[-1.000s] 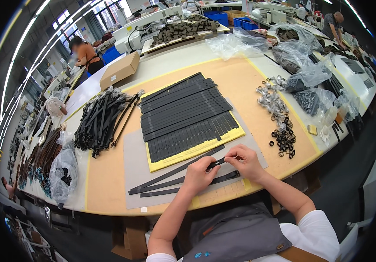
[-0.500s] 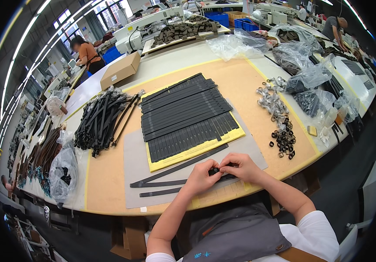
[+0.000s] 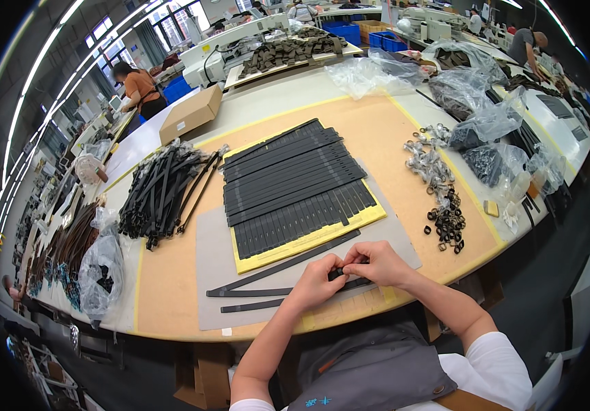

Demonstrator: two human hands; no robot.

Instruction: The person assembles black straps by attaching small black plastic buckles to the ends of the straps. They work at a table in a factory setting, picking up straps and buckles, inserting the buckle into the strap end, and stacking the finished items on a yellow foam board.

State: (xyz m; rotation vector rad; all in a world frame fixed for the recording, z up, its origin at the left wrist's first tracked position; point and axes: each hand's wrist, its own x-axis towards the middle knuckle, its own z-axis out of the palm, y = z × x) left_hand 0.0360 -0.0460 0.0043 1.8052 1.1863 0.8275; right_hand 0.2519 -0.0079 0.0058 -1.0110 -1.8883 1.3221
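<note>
My left hand (image 3: 317, 279) and my right hand (image 3: 379, 263) meet above the near edge of a grey mat (image 3: 216, 246). Both are closed, fingertips pinching a black strap (image 3: 252, 293) where a small dark piece shows between them; its exact shape is hidden. The strap lies folded back in a narrow V on the mat, left of my hands. A further flat black strap end (image 3: 247, 306) lies just nearer to me. Beyond my hands, rows of flat black straps (image 3: 288, 175) cover a yellow board (image 3: 261, 259).
To the left lie a heap of black straps (image 3: 154, 192), brown straps (image 3: 69, 246) and a clear plastic bag (image 3: 102, 270). Small black loops (image 3: 446, 222) and silvery wrapped pieces (image 3: 432, 164) lie on the right. A cardboard box (image 3: 191, 115) sits at the back; other people work farther off.
My fingertips have shifted slightly at the pinched spot, the right fingers closing in a little over the dark piece. The straps on the mat keep their layout.
</note>
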